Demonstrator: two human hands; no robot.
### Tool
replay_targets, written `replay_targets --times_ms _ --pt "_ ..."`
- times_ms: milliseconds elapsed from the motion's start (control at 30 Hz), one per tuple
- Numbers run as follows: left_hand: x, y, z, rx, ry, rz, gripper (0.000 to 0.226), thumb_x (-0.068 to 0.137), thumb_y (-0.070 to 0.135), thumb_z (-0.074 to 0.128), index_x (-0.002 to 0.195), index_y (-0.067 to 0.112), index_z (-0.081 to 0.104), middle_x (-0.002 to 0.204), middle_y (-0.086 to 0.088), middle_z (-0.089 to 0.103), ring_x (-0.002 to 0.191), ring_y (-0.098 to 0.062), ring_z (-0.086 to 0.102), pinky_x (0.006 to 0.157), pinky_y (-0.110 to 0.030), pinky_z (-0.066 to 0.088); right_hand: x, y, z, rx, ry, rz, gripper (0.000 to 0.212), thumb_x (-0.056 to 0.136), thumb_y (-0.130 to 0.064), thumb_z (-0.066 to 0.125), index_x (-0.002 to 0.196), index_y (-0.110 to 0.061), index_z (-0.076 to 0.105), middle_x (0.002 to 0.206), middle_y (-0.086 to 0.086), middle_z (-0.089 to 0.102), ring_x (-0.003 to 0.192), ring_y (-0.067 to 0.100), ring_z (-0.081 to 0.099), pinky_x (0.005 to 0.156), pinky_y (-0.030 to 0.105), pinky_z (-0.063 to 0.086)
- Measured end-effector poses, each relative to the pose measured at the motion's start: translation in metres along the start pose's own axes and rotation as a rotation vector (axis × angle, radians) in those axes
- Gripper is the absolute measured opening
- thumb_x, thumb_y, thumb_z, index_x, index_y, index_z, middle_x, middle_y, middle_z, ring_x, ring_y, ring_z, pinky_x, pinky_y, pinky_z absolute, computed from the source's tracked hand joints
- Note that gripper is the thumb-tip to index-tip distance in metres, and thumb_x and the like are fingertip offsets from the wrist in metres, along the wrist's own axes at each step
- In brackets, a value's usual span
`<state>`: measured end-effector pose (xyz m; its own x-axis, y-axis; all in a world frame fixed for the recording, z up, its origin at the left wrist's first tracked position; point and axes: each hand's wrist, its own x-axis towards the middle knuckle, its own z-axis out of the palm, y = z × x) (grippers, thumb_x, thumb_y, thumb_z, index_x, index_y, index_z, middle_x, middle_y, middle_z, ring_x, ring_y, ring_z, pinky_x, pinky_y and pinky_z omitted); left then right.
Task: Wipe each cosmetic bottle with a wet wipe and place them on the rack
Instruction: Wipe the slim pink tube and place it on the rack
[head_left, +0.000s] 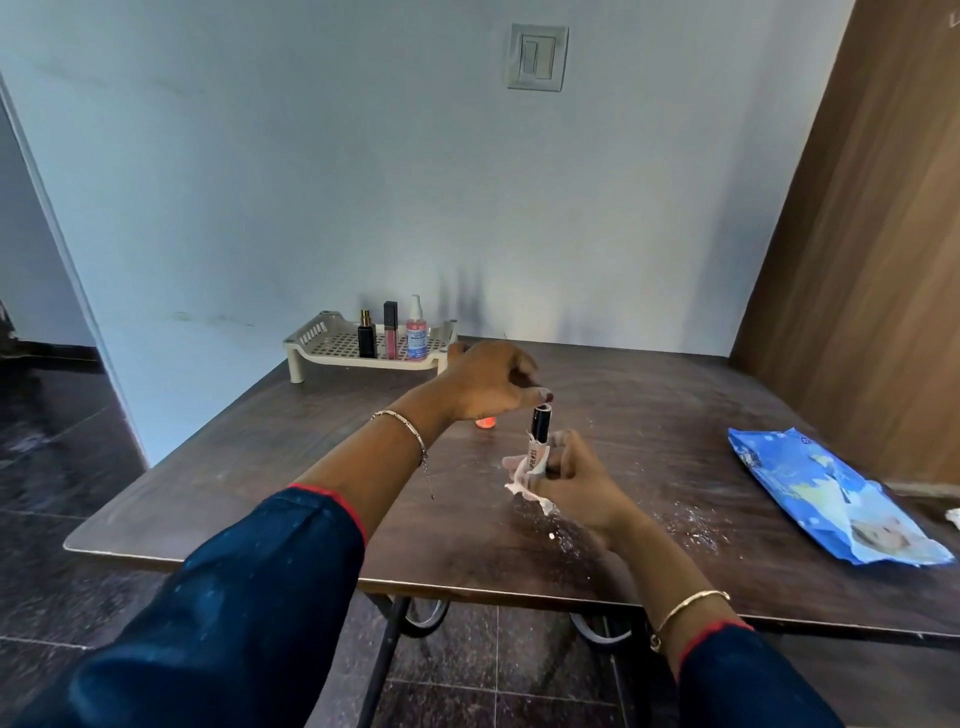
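My right hand (574, 483) grips a lip gloss tube (538, 435) with a black cap, wrapped at its lower part in a white wet wipe (519, 475). The tube stands nearly upright above the table. My left hand (488, 382) hovers just above the cap, fingers curled, a fingertip close to the cap top; whether it touches is unclear. At the back left of the table stands a beige rack (332, 338) holding a black perfume bottle (367, 335), a pink lip gloss (390, 330) and a pink pump bottle (416, 330). A small orange object (486, 422) lies on the table under my left hand.
A blue pack of wet wipes (826, 496) lies at the right side of the brown table (260, 457). White specks are scattered on the tabletop near my right wrist. A wooden panel rises on the right, a wall with a switch behind.
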<state>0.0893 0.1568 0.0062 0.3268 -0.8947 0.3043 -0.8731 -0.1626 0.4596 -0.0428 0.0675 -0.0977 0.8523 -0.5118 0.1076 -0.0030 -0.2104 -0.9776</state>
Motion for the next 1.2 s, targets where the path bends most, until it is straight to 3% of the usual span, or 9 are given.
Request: replay_targets --times_ms 100,167,233,367,467,633,733,967,1200 --pt "-0.006 0.002 -0.005 -0.298 -0.079 -0.038 0.027 0.091 0.039 0.057 0.099 0.018 0.072 0.094 0.006 0.072 0.091 -0.010 0.065 0.089 -0.028 0.046 -0.010 -0.008 -0.005 0.125 -0.094 -0.005 0.033 0.087 0.009 0.058 0.111 -0.001 0.037 0.109 0.013 0.070 0.094 0.019 0.069 0.078 0.027 0.055" --pt "-0.012 0.006 -0.010 -0.450 -0.159 -0.065 0.032 0.095 0.039 0.050 0.108 0.018 0.070 0.108 0.004 0.071 0.101 -0.013 0.065 0.092 -0.021 0.043 -0.014 -0.013 -0.007 0.181 -0.154 -0.007 0.034 0.087 0.006 0.059 0.113 0.000 0.038 0.109 0.014 0.070 0.093 0.022 0.070 0.072 0.024 0.054" --pt "-0.015 0.008 -0.013 -0.495 -0.210 -0.085 0.033 0.095 0.039 0.048 0.109 0.019 0.070 0.111 0.009 0.070 0.105 -0.012 0.064 0.088 -0.015 0.039 -0.017 -0.016 -0.008 0.227 -0.183 0.000 0.033 0.088 0.005 0.058 0.114 0.000 0.040 0.110 0.017 0.069 0.090 0.025 0.070 0.065 0.022 0.053" --pt "-0.015 0.002 -0.012 -0.530 -0.218 -0.092 0.026 0.092 0.025 0.058 0.111 0.011 0.070 0.104 0.012 0.069 0.101 0.000 0.063 0.082 -0.009 0.045 -0.018 -0.013 -0.011 0.374 -0.255 0.058 0.036 0.087 0.005 0.057 0.120 0.007 0.043 0.115 0.025 0.065 0.099 0.031 0.067 0.082 0.037 0.056" --pt "-0.014 -0.004 -0.013 -0.536 -0.189 -0.085 0.026 0.089 0.016 0.063 0.113 0.010 0.069 0.104 0.010 0.070 0.094 0.012 0.061 0.075 -0.002 0.044 -0.019 -0.015 -0.011 0.423 -0.292 0.090 0.032 0.086 -0.002 0.059 0.116 0.007 0.049 0.112 0.023 0.067 0.101 0.033 0.066 0.081 0.035 0.056" --pt "-0.013 -0.015 -0.016 -0.612 -0.077 -0.137 0.023 0.082 0.018 0.069 0.104 0.011 0.071 0.108 -0.002 0.072 0.107 -0.008 0.063 0.089 -0.017 0.047 -0.018 -0.016 -0.012 0.476 -0.232 0.095 0.030 0.084 -0.011 0.059 0.109 0.006 0.061 0.104 0.019 0.069 0.090 0.023 0.067 0.078 0.031 0.056" --pt "-0.013 -0.016 -0.016 -0.607 -0.057 -0.165 0.023 0.080 0.019 0.072 0.101 0.009 0.072 0.102 -0.004 0.072 0.102 -0.013 0.064 0.093 -0.024 0.046 -0.016 -0.018 -0.008 0.488 -0.220 0.087 0.030 0.083 -0.012 0.060 0.108 0.003 0.063 0.101 0.017 0.070 0.089 0.020 0.068 0.080 0.032 0.056" --pt "-0.010 -0.001 -0.018 -0.549 -0.049 -0.162 0.017 0.077 0.022 0.075 0.088 0.010 0.074 0.089 0.001 0.073 0.085 -0.005 0.063 0.080 -0.016 0.048 -0.010 -0.037 0.011 0.487 -0.110 -0.029 0.019 0.090 -0.007 0.054 0.105 0.000 0.064 0.091 0.010 0.071 0.083 0.018 0.068 0.075 0.029 0.057" --pt "-0.011 0.001 -0.020 -0.578 -0.043 -0.172 0.016 0.077 0.019 0.075 0.088 0.007 0.072 0.083 0.003 0.070 0.079 -0.002 0.062 0.064 -0.005 0.048 -0.004 -0.035 0.015 0.492 0.014 -0.049 0.027 0.086 -0.028 0.060 0.098 -0.005 0.067 0.081 0.008 0.062 0.068 0.013 0.058 0.063 0.030 0.051"
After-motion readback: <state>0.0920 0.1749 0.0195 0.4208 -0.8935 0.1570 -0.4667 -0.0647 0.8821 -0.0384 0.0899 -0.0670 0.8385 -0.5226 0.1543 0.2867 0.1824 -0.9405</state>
